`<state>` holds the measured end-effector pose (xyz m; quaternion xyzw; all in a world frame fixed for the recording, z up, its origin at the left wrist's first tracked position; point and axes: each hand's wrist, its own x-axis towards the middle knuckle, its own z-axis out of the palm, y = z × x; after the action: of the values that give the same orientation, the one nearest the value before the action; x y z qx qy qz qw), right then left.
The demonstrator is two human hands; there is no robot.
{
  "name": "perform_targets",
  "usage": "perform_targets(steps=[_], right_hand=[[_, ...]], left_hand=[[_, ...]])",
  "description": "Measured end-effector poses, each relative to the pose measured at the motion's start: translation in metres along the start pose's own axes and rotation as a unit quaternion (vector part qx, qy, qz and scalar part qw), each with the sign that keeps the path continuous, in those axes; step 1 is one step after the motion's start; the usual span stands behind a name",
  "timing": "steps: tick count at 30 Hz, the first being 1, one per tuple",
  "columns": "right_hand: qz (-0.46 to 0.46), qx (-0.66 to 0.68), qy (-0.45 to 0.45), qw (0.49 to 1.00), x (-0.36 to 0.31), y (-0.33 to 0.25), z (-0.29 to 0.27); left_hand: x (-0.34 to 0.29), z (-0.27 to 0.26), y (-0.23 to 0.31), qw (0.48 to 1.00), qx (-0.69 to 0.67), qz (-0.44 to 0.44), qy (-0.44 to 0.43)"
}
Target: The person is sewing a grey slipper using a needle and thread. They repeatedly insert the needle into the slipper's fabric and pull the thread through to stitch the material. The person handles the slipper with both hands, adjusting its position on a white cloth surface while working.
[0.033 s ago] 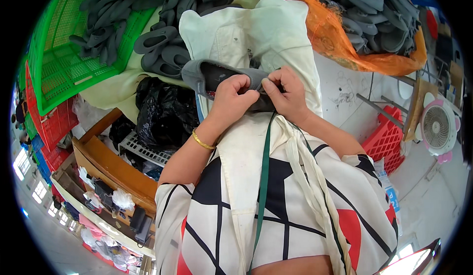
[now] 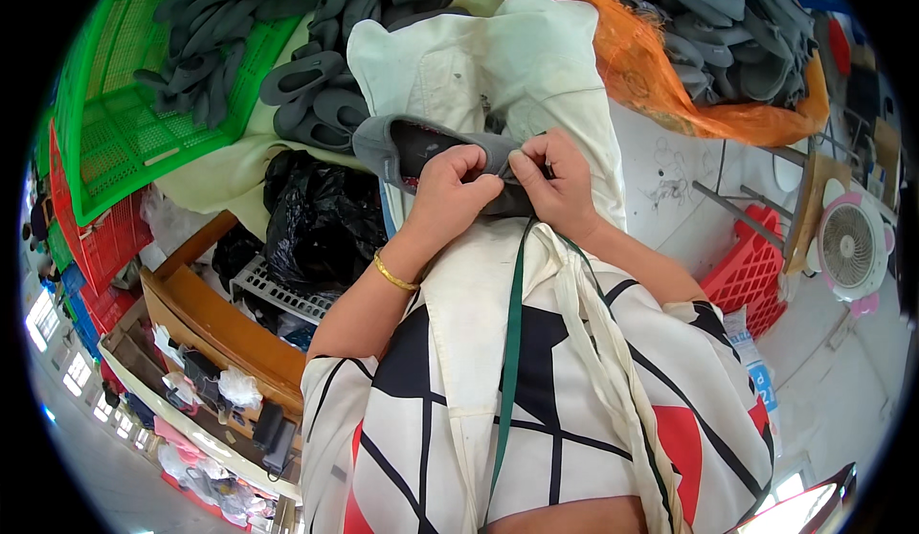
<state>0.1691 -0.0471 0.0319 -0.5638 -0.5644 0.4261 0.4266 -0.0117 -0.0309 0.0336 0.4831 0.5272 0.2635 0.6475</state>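
A grey slip-on shoe (image 2: 379,151) lies across my lap over the pale apron (image 2: 565,55), its dark opening facing up and its one end toward the left. My left hand (image 2: 448,194) pinches the near rim of the shoe, the fingers curled and pressed together. At the shoe's right end, my right hand (image 2: 560,185) is closed too, with thumb and forefinger gripping the edge close to the left fingertips. Whatever small part sits between the fingertips is hidden by them.
Loose grey shoes (image 2: 340,113) are heaped beyond my knees, by a green plastic crate (image 2: 115,151). An orange sack (image 2: 651,103) of more shoes stands far right. Black plastic bags (image 2: 321,213) and a wooden bench (image 2: 220,314) are at left, a white fan (image 2: 852,242) and red basket (image 2: 747,271) at right.
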Motion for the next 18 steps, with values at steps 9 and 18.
perform_targets(steps=[9,18], right_hand=[[0.046,0.046,-0.083,0.994,0.022,0.01,-0.013],[0.021,0.003,-0.149,0.989,0.038,0.0,-0.022]], left_hand=[[0.004,-0.003,0.006,0.993,0.106,-0.001,-0.058],[0.011,-0.012,0.008,0.993,0.02,-0.086,-0.084]])
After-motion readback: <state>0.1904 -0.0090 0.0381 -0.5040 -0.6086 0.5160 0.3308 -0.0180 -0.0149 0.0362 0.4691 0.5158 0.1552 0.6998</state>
